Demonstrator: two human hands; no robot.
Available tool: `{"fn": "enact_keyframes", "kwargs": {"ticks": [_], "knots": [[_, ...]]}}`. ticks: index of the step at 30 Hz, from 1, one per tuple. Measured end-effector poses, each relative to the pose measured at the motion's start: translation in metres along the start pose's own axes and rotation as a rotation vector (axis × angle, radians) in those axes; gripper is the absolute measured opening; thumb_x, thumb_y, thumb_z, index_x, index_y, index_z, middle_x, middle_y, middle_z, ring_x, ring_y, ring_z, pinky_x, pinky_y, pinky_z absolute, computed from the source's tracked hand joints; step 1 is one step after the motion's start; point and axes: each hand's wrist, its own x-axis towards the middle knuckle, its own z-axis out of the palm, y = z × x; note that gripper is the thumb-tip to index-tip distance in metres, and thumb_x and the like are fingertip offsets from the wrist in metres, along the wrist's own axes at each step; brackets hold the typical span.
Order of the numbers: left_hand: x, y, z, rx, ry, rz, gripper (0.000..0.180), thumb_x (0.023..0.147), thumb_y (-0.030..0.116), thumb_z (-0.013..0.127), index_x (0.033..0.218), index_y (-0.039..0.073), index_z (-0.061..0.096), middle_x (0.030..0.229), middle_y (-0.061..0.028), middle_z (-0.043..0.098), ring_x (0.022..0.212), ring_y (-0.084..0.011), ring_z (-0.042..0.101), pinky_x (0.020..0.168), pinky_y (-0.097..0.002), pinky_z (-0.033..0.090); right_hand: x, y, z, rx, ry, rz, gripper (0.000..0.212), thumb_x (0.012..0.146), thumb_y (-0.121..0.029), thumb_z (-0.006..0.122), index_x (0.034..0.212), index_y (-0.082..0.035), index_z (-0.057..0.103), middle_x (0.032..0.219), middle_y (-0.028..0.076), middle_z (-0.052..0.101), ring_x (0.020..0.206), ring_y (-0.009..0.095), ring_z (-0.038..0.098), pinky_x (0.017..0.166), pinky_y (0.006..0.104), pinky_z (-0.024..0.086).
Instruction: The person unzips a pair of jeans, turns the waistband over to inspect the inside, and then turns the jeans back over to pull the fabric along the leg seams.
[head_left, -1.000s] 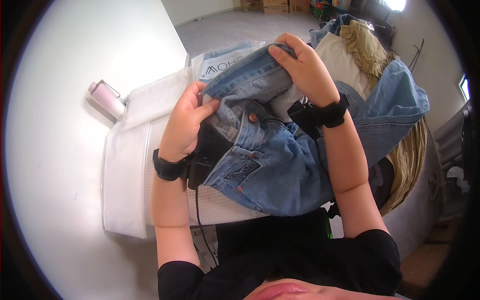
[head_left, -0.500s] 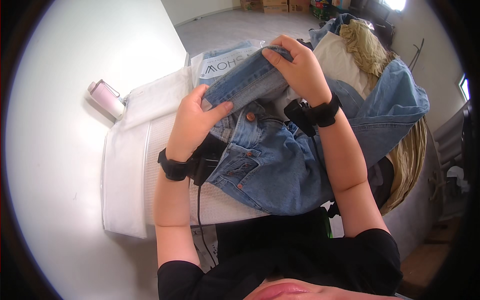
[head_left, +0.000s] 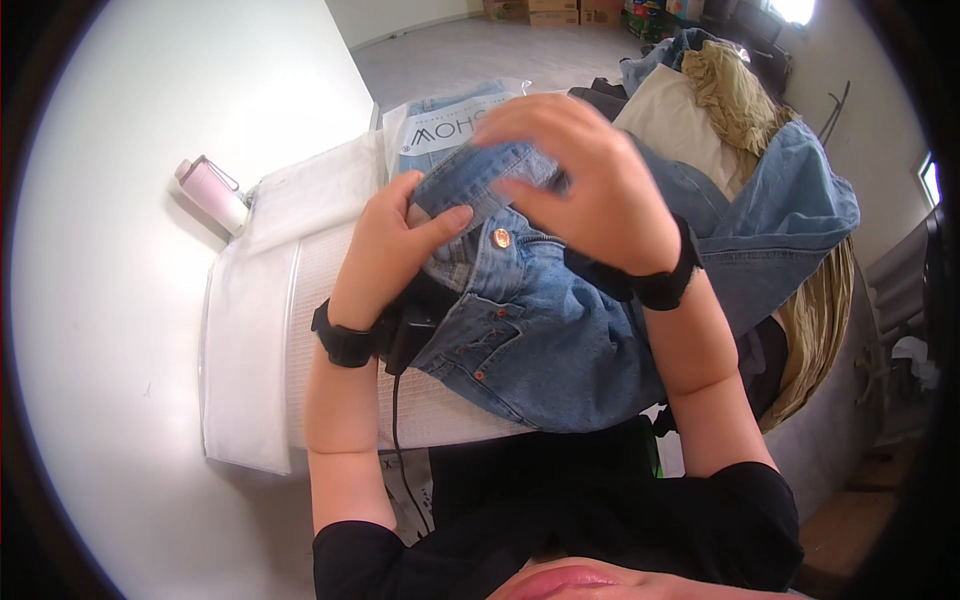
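A pair of blue jeans [head_left: 570, 340] lies across the work surface in front of me, its waist end toward the far left and its copper button facing up. My left hand [head_left: 385, 255] is closed on the left end of the waistband [head_left: 455, 185], thumb on top. My right hand [head_left: 600, 185], blurred by motion, arches over the waistband's other part. Its thumb and fingers stand apart, with denim showing in the gap. The fingers hide some of the waistband. A black device is strapped to each wrist.
Beyond my hands lies a clear bag with folded denim [head_left: 440, 130]. White plastic sleeves [head_left: 245, 370] cover the surface's left side, near a pink bottle [head_left: 210, 195]. Khaki garments [head_left: 730, 90] and other clothes are heaped at the right. Cardboard boxes [head_left: 555, 12] stand far back.
My right hand has come nearer and loosened, its thumb now apart from its fingers. The waistband no longer stretches out taut to the far right. My left hand keeps its hold.
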Motion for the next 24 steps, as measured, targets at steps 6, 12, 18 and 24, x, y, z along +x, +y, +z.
{"fn": "enact_keyframes", "kwargs": {"ticks": [6,12,18,24], "knots": [[-0.013,0.004,0.003,-0.329,0.002,-0.015,0.021,0.085,0.019,0.048,0.094,0.0,0.05,0.074,0.0035,0.046,0.068,-0.0037,0.039,0.058,-0.0188,0.034,-0.006,0.007,0.026,-0.111,0.002,-0.127,0.032,0.064,-0.013,0.065,0.093,-0.006,0.055,0.096,0.012,0.056,0.098,0.027,0.05,0.096,0.0401,0.029],[-0.022,0.023,-0.007,-0.191,-0.114,-0.033,0.034,0.08,0.022,0.056,0.105,0.0,0.048,0.089,-0.0023,0.051,0.083,-0.0088,0.046,0.073,-0.0219,0.038,0.0,0.018,0.009,-0.022,-0.071,0.06,0.02,0.058,-0.012,0.064,0.073,-0.002,0.055,0.065,0.012,0.054,0.071,0.03,0.053,0.074,0.0351,0.042],[-0.027,0.028,-0.023,-0.103,-0.203,0.051,0.054,0.07,0.025,0.065,0.113,-0.001,0.045,0.106,-0.0113,0.05,0.101,-0.0178,0.047,0.084,-0.0298,0.038,-0.001,0.037,0.003,0.104,0.196,0.393,0.021,0.06,-0.012,0.059,0.075,0.0,0.051,0.063,0.013,0.051,0.056,0.022,0.05,0.056,0.0278,0.042],[-0.027,0.026,-0.012,-0.05,-0.084,0.011,0.052,0.073,0.026,0.063,0.113,-0.002,0.046,0.107,-0.0116,0.05,0.102,-0.0165,0.046,0.083,-0.0274,0.039,-0.001,0.039,-0.005,0.04,0.371,0.427,0.021,0.061,-0.012,0.06,0.075,0.001,0.051,0.061,0.008,0.05,0.058,0.015,0.049,0.057,0.0261,0.041]]}}
